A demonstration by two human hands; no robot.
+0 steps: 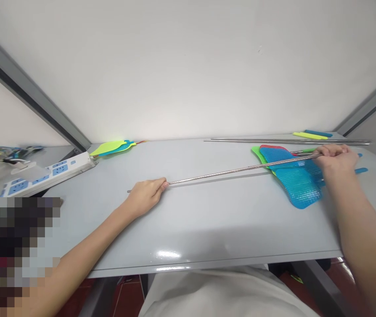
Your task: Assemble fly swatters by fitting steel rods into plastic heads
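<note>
A thin telescopic metal rod [214, 175] stretches slantwise above the grey table, higher at its right. My left hand [148, 193] is closed round its left part, and a short tip pokes out beyond the fist. Toward the other end, my right hand [336, 157] grips the rod with curled fingers; the rod's very end is hidden there. Below and beside my right hand lies a pile of mesh fly swatter heads: a blue one [302, 187] in front, another blue one [275, 155] with red showing behind it, and a green one [257, 154] underneath.
Several metal rods [257, 141] lie along the wall at the back right, near yellow [310, 135] and blue [320, 133] handle sleeves. At the back left rest yellow and blue swatter heads [111, 148]. A white power strip [72, 165] crosses the left side. The table's front edge [214, 263] is close to my body.
</note>
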